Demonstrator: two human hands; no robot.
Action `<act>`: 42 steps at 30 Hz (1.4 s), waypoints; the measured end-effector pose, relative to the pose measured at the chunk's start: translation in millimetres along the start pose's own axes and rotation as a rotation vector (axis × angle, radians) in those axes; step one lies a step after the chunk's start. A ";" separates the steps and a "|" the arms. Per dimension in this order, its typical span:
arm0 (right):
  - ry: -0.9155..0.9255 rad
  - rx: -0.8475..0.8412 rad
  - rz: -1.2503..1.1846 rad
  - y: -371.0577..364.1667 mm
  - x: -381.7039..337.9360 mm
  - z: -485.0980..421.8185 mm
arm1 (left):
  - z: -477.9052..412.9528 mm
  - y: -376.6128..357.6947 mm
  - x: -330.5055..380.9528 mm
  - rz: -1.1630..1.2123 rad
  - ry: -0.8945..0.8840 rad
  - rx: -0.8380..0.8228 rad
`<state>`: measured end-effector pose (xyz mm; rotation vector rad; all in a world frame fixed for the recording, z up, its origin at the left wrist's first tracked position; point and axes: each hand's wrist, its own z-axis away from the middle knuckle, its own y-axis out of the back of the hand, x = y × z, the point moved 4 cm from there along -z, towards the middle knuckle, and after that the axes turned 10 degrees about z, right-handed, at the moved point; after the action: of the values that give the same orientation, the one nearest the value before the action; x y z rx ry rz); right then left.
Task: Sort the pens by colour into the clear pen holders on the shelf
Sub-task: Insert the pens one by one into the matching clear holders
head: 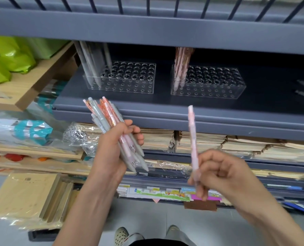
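Pens half sorted, one pink pen (192,137) up next

Pinched low on its barrel by the curled fingers and thumb of the right hand (224,173), the pink pen stands nearly upright in the air in front of the shelf (165,105). It is short of the right holder (209,93) and roughly in line with the pink pens (180,66) standing in that holder's left end. It looks light, stiff and smooth plastic, so a two-finger pinch should carry it, though it could swivel. A hold nearer mid-barrel would leave the lower end free to find a hole.

The left hand (112,151) is wrapped round a bundle of pens (108,121), grey and pink-orange mixed, fanned upward. A loose fistful like that may slide. Grey pens (91,63) lean in the left end of the left holder (122,88).

Both holders are clear, hard boxes with rows of holes, most unfilled, set apart on the dark grey shelf. An upper shelf hangs low, so headroom looks tight. Below lie stacks of paper goods (201,141), green bags (11,54) sit to the left, and pale floor (147,215) shows underfoot
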<state>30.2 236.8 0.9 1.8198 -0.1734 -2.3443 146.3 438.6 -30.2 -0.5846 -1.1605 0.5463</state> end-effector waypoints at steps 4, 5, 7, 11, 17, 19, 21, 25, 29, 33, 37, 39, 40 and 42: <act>0.115 0.238 0.067 27.3 -20.6 -24.1 | 4.2 -5.9 -8.3 -0.008 0.025 -0.024; 0.154 0.293 0.105 33.0 -28.6 -31.6 | 5.8 -7.6 -10.6 -0.006 0.026 -0.033; 0.225 0.386 0.171 43.5 -44.3 -47.1 | 8.3 -9.5 -15.3 0.006 0.032 -0.035; 0.287 0.579 0.229 61.1 -65.0 -81.9 | 13.2 -8.3 -20.9 -0.039 0.057 -0.032; 0.364 0.676 0.222 59.2 -78.4 -119.0 | 19.7 -3.7 -19.3 -0.075 0.088 -0.046; 0.380 0.738 0.251 58.8 -81.7 -127.2 | 20.6 -1.1 -18.3 -0.067 0.089 -0.041; 0.354 0.773 0.332 57.8 -82.7 -136.6 | 22.4 0.8 -16.6 -0.071 0.080 -0.042; 0.288 0.787 0.492 55.3 -80.1 -151.2 | 25.1 5.5 -16.6 -0.092 0.086 -0.017; 0.223 0.789 0.757 54.0 -82.7 -155.3 | 26.0 16.0 -17.9 -0.133 0.108 0.043; 0.185 0.738 0.851 51.7 -86.6 -154.0 | 26.2 21.4 -15.8 -0.127 0.094 0.050; 0.166 0.724 0.845 51.5 -88.4 -149.0 | 26.7 22.8 -14.1 -0.130 0.075 0.031; 0.171 0.723 0.838 51.6 -89.2 -147.3 | 27.4 23.6 -13.2 -0.134 0.076 0.033; 0.176 0.721 0.836 51.4 -89.8 -147.1 | 27.6 23.7 -12.8 -0.137 0.082 0.027; 0.189 0.717 0.829 50.6 -91.6 -147.8 | 28.3 23.9 -11.9 -0.142 0.094 0.016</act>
<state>198.6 207.6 60.9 1.6811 -1.5538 -1.5832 113.6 452.1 -46.4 -0.5049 -1.0977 0.4026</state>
